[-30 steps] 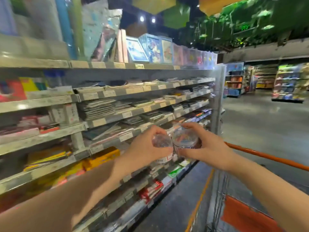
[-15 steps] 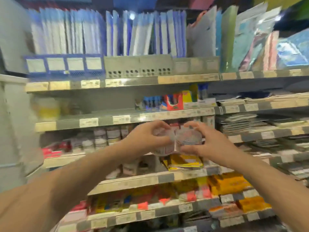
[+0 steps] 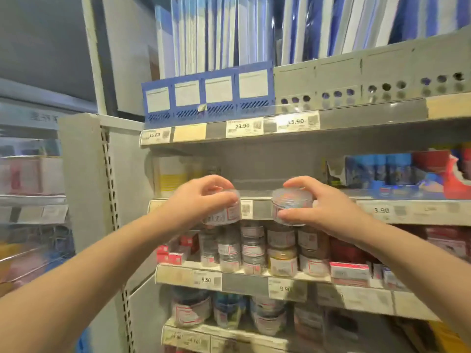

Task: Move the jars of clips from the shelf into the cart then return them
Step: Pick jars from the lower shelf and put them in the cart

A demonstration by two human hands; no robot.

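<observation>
head view: our left hand [image 3: 201, 200] curls round the left jar [image 3: 225, 214], fingers over its top, the barcode label facing us. our right hand [image 3: 321, 207] pinches the right jar [image 3: 290, 207], fingers on the lid and thumb low on the wall. the two jars are apart, both in the air in front of the price strip [image 3: 257, 208] and just above the stacked jars [image 3: 280, 238] on the shelf [image 3: 239, 280]. the cart is out of sight. we judge this to be the shelf end of the task, most likely the return, though one frame cannot settle it. next we would lower both jars, reach in under the upper edge and set each down level on a stack or a free spot without knocking its neighbours. higher up stand blue and white folders [image 3: 216, 34].
</observation>
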